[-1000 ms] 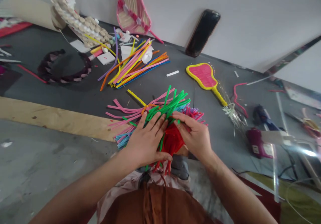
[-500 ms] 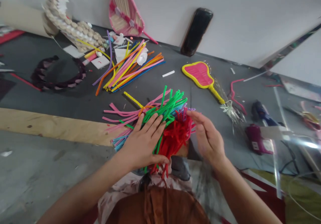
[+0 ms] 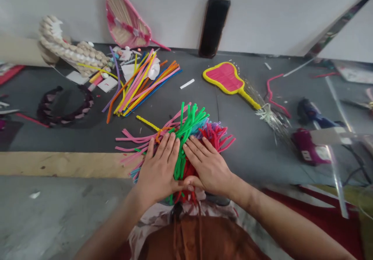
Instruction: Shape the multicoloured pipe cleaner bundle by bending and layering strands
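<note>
A bundle of fuzzy pipe cleaners (image 3: 190, 120) in green, red, pink, blue and purple lies at the table's near edge. My left hand (image 3: 160, 166) rests flat on its left part, fingers stretched out. On the red and green part lies my right hand (image 3: 208, 166), also flat with fingers extended. The two thumbs meet near the bottom of the bundle. A yellow twisted stem (image 3: 147, 123) sticks out at the bundle's upper left. Much of the bundle's middle is hidden under both hands.
Behind lie a loose pile of pipe cleaners (image 3: 142, 85), a dark braided headband (image 3: 65, 108) and a pink-and-yellow fan (image 3: 225, 78). A phone (image 3: 215, 27) and a pink leaf-shaped fan (image 3: 126, 23) lean on the wall. A purple tool (image 3: 309, 147) sits at the right.
My right hand has moved left from beside the bundle and come down flat on its red part. My left hand stays on the bundle. The camera view has shifted slightly.
</note>
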Demonstrator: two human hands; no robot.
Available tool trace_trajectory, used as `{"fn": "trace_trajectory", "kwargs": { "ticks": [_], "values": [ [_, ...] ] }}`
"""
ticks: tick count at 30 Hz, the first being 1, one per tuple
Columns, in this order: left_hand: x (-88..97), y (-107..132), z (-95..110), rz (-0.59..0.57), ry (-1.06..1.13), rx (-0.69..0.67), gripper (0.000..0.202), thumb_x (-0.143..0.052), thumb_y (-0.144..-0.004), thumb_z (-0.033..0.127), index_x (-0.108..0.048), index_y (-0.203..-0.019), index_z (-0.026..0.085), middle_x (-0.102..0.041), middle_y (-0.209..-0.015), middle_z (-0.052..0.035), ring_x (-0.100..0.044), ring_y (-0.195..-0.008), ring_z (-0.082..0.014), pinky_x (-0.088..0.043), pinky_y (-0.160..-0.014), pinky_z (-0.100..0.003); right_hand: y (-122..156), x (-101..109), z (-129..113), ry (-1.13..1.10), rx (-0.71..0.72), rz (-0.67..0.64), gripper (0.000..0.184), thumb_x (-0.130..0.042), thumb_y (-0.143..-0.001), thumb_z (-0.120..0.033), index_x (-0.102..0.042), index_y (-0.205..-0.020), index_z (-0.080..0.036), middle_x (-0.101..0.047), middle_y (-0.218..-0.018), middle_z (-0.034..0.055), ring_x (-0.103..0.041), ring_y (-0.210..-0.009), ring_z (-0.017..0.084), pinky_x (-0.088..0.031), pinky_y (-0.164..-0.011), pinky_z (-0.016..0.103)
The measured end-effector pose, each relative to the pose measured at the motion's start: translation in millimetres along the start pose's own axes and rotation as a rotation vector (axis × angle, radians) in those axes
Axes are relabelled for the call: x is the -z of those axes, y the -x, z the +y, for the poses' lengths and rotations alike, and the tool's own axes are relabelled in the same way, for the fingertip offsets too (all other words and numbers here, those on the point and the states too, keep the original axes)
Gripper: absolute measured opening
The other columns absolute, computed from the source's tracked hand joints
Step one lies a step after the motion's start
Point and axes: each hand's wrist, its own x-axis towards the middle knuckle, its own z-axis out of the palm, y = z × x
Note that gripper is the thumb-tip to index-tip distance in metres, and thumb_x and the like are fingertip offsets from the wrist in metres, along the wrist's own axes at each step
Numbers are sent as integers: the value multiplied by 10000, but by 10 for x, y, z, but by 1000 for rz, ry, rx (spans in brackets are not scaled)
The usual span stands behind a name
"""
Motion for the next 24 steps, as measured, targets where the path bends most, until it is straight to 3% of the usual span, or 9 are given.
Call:
{"fn": "trace_trajectory", "kwargs": {
  "ticks": [3, 6, 9, 11, 14, 17, 20, 24],
  "values": [
    [-1, 19, -39, -7, -23, -23, 1122, -365, -793, 858, -297, -1518, 4, -288, -1587, -259, -241, -1490, -396, -15, -1202, -601, 63, 29, -45, -40, 33, 40, 922, -248, -913, -750, -425, -1467, -34, -436, -1525, 216, -287, -1487, 333, -215, -1228, 552],
    [52, 39, -116, 3, -27, -68, 1243, -344, -733, 919, -144, -1560, 12, -295, -1578, -280, -259, -1482, -406, -16, -1191, -613, 246, 83, -157, -143, 117, 127, 844, -325, -948, -684, -367, -1501, -48, -437, -1527, 211, -219, -1511, 310, -280, -1210, 528],
    [205, -11, -160, -13, -10, -112, 1342, -249, -668, 966, 25, -1564, 6, -291, -1565, -316, -281, -1474, -408, -91, -1185, -599, 480, 134, -241, -289, 175, 190, 756, -415, -984, -556, -291, -1533, -50, -483, -1496, 208, -230, -1507, 285, -364, -1175, 491],
    [324, -89, -135, -35, -15, -119, 1335, -200, -661, 960, 70, -1561, 11, -273, -1570, -322, -274, -1479, -403, -127, -1183, -588, 610, 178, -231, -353, 170, 224, 649, -459, -993, -428, -324, -1523, -79, -546, -1447, 189, -292, -1486, 267, -404, -1153, 467],
    [423, -205, -47, -44, -45, -164, 1268, -181, -714, 925, 59, -1564, 15, -294, -1570, -306, -256, -1488, -392, -134, -1187, -582, 743, 264, -124, -376, 69, 321, 492, -488, -961, -216, -456, -1445, -132, -647, -1340, 152, -445, -1408, 232, -436, -1135, 425],
    [393, -246, 16, -75, -74, -225, 1151, -214, -795, 874, -45, -1579, 48, -310, -1576, -274, -250, -1491, -386, -114, -1190, -592, 781, 370, -8, -427, -91, 444, 455, -490, -926, -99, -531, -1373, -174, -667, -1310, 137, -558, -1315, 206, -478, -1105, 384],
    [317, -215, 23, -114, -78, -233, 1089, -274, -809, 859, -155, -1579, 99, -275, -1597, -256, -229, -1495, -402, -107, -1183, -616, 653, 461, 49, -628, -284, 506, 428, -443, -963, -114, -549, -1357, -243, -652, -1338, 92, -605, -1258, 186, -511, -1072, 366],
    [276, -108, 2, -54, -39, -173, 1154, -259, -783, 875, -81, -1581, 61, -282, -1588, -274, -191, -1513, -378, -95, -1203, -589, 205, 425, 128, -1005, -432, 345, 410, -454, -993, -281, -524, -1395, -244, -618, -1388, 82, -602, -1262, 219, -475, -1107, 435]
  ]
}}
